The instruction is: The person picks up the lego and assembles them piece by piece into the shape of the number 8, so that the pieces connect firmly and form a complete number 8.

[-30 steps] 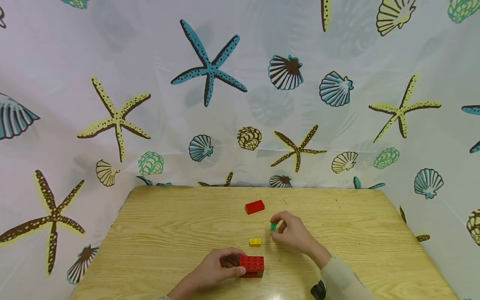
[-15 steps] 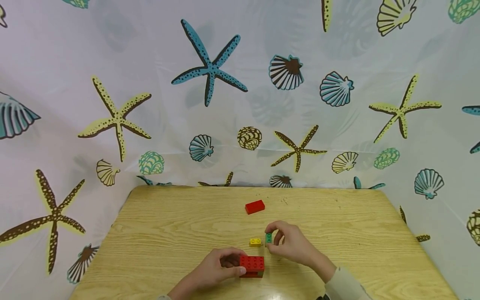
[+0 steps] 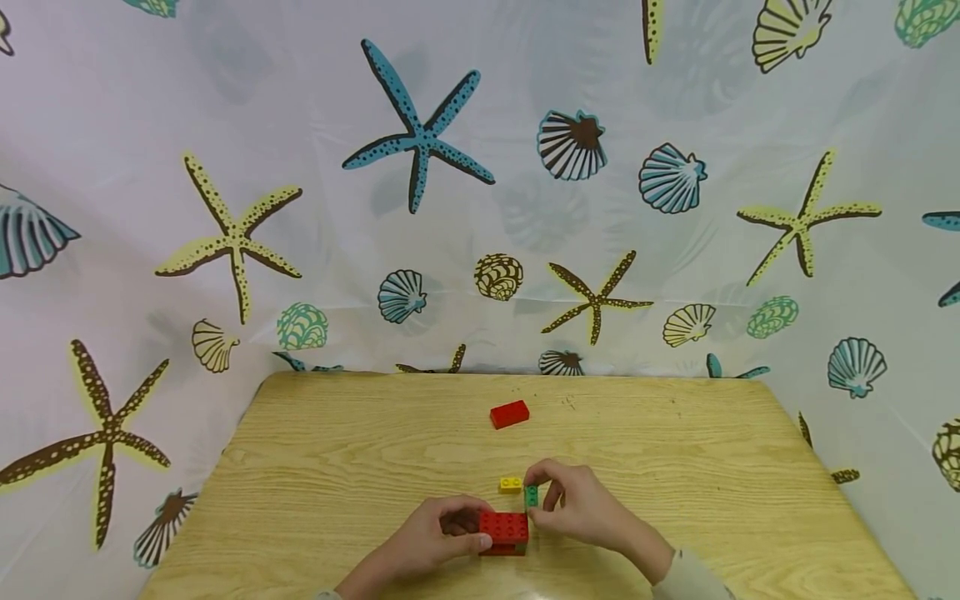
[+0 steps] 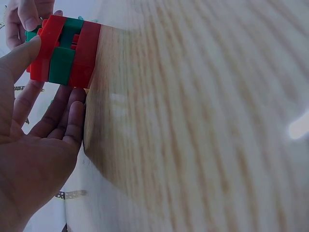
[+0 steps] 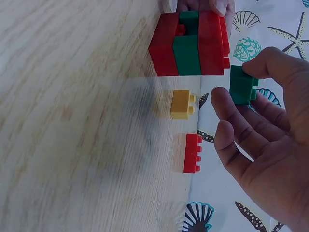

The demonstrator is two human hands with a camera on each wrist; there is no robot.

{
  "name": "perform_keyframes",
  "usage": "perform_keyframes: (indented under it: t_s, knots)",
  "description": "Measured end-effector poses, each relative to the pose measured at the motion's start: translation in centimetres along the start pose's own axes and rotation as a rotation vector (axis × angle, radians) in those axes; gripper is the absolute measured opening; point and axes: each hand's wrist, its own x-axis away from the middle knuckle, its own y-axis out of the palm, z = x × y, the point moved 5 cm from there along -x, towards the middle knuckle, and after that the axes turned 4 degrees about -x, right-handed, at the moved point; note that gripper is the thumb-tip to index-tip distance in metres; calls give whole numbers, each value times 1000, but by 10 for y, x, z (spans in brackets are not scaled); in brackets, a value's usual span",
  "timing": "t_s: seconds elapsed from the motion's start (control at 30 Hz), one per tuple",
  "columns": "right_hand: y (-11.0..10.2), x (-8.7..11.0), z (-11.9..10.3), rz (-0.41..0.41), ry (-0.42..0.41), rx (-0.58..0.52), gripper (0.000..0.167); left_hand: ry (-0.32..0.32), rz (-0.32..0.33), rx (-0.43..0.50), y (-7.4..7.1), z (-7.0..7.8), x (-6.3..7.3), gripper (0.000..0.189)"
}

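Observation:
My left hand point(image 3: 429, 537) grips the left end of a stack of toy building bricks point(image 3: 505, 525), its thumb on the near face. Green bricks point(image 4: 61, 65) are sandwiched between a red brick below and a studded red brick on top, with a gap between them. Between thumb and fingers, my right hand point(image 3: 583, 502) pinches a small green two-stud brick point(image 5: 241, 86). That brick is held above table height, studs up, at the stack's far right corner. Just behind the stack, a yellow two-stud brick point(image 3: 510, 485) sits on the table.
Farther back on the wooden table point(image 3: 360, 442) lies a long red brick point(image 3: 509, 414), turned slightly. A white curtain point(image 3: 480, 208) printed with starfish and shells surrounds the back and sides of the table.
My right hand has carried the green brick toward me and left, from beyond the yellow brick to the stack's corner. The left hand and the stack have stayed put.

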Motion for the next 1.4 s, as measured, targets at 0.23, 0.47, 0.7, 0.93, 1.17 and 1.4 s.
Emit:
perform_keyframes:
  t_s: [0.23, 0.47, 0.7, 0.93, 1.17, 1.4]
  knots:
    - [5, 4, -4, -35, -19, -19, 28, -6, 1, 4, 0, 0, 0, 38]
    - [11, 6, -5, -66, -26, -44, 31, 0, 2, -1, 0, 0, 0, 38]
    - [14, 7, -6, -79, -37, -58, 28, 1, 0, 0, -1, 0, 1, 38]
    - [16, 10, -7, -82, -42, -72, 32, 9, -4, 6, 0, 1, 1, 39]
    - [17, 11, -9, -78, -51, -79, 31, 18, -3, 3, 0, 1, 1, 38]
    - [18, 11, -7, -56, -64, -98, 25, 29, -8, 5, 0, 1, 1, 39]
